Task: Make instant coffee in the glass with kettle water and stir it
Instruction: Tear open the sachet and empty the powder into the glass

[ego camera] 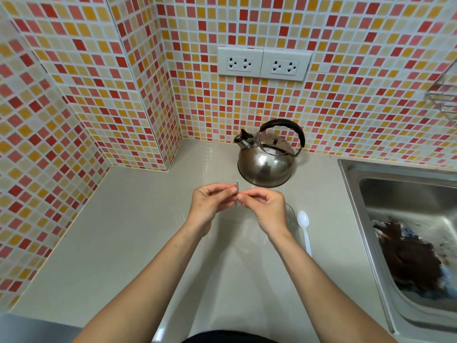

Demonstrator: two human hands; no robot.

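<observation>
My left hand (210,203) and my right hand (264,206) meet above the counter, both pinching a thin, pale coffee sachet (237,188) seen edge-on between the fingertips. A clear glass (291,214) stands on the counter under and just right of my right hand, mostly hidden by it. To the right of the glass a white plastic spoon (304,229) lies on the counter. A steel kettle (267,159) with a black handle stands behind the hands, near the tiled wall.
A steel sink (356,184) with dark wet residue in its basin is at the right. Two wall sockets (263,63) sit above the kettle. A wire rack (442,95) hangs at the far right. The grey counter (123,231) extends left into a tiled corner.
</observation>
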